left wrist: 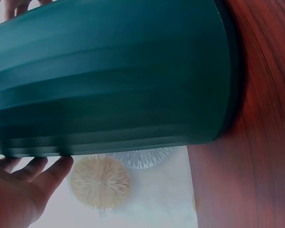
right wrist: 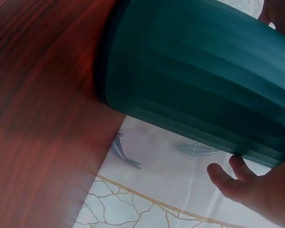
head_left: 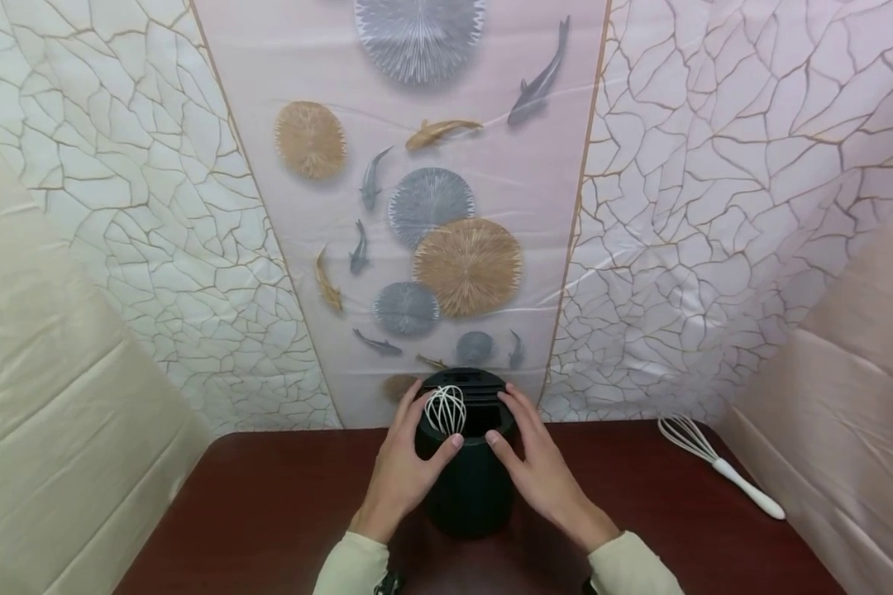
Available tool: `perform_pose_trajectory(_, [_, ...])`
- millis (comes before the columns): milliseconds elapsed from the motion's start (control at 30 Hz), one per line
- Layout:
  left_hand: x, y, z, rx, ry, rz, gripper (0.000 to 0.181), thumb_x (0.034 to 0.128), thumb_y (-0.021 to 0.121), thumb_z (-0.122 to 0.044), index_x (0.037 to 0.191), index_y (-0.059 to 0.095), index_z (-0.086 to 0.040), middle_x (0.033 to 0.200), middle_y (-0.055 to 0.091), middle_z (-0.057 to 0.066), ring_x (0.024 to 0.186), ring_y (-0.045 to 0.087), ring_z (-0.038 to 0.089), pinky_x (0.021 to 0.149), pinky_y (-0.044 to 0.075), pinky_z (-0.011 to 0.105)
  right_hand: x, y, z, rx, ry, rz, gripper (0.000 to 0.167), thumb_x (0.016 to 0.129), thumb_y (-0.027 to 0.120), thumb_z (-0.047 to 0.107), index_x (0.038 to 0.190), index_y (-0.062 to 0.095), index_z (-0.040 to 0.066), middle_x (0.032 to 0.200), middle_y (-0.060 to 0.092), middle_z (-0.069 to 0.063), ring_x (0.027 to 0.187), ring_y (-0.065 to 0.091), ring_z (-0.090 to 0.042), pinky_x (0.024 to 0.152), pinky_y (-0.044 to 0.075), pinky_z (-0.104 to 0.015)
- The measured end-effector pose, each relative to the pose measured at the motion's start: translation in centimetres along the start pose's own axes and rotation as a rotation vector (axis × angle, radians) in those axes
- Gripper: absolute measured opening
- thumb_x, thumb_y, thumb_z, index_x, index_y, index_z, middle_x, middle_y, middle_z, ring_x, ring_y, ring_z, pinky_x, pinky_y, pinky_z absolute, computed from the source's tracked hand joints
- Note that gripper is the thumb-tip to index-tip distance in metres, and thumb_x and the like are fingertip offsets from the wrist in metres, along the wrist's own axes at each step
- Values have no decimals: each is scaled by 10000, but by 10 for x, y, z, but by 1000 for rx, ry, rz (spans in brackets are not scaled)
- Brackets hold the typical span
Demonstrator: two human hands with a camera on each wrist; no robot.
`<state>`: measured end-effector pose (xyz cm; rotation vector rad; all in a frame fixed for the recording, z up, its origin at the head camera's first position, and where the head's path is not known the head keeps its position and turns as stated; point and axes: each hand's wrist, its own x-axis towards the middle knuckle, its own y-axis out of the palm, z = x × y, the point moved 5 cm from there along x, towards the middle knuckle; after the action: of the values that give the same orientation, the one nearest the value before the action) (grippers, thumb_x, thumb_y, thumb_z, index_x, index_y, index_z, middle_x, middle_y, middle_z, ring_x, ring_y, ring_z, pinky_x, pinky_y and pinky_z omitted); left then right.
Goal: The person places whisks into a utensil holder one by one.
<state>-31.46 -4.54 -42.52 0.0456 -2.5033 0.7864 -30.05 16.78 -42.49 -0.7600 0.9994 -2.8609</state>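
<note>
A dark green ribbed utensil holder (head_left: 469, 496) stands upright on the table, its opening facing up. My left hand (head_left: 404, 471) grips its left side, thumb near the front rim and fingers reaching round toward the back. On the opposite side my right hand (head_left: 546, 475) grips it in much the same way. The white wire head of a whisk (head_left: 445, 409) sticks up out of the opening, close to my left thumb; its handle is hidden inside. Both wrist views show the holder's wall (left wrist: 114, 80) (right wrist: 194, 71) with fingertips along it.
A second white whisk (head_left: 740, 487) lies at the table's right edge, wires toward the back. The dark red wooden table (head_left: 283, 504) meets a patterned cloth backdrop (head_left: 432, 347) behind the holder. Beige cloth panels (head_left: 52, 397) rise on both sides.
</note>
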Motion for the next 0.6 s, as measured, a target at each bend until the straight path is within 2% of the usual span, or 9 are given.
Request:
perform_pose_trajectory(200, [0,1,0,-2,-12,19,731,960,730,-557,1592,465,-303,1739,258,-41,1495,438,310,1096,420,667,0,-5,1,21,24,38,691,1084,586,454,1662,329,177,1754,200,-65,1579,266,-373,1165,320,-691])
perform_pose_trajectory(367, [1,1,-2,21,-14,43,759,952,714,-607,1597,466,-293,1736,273,-45,1468,475,327,1084,435,660,-1,-19,0,29,51,56,706,1058,637,450,1629,372,130,1724,273,-117,1541,340,-396,1164,339,-669])
perform_pose_trajectory(500, [1,-1,-1,45,-11,31,773,950,709,-619,1606,447,-303,1731,283,-55,1438,511,319,1059,457,653,-6,-32,-5,13,101,57,710,1050,648,461,1631,357,176,1677,350,-138,1479,424,-412,1127,383,-666])
perform_pose_trajectory(600, [0,-3,0,44,-12,12,817,948,712,-619,1629,406,-288,1729,287,-63,1445,504,305,1057,455,656,-12,-43,-12,-9,139,58,722,1051,625,502,1641,339,200,1667,360,-150,1483,410,-428,1108,398,-673])
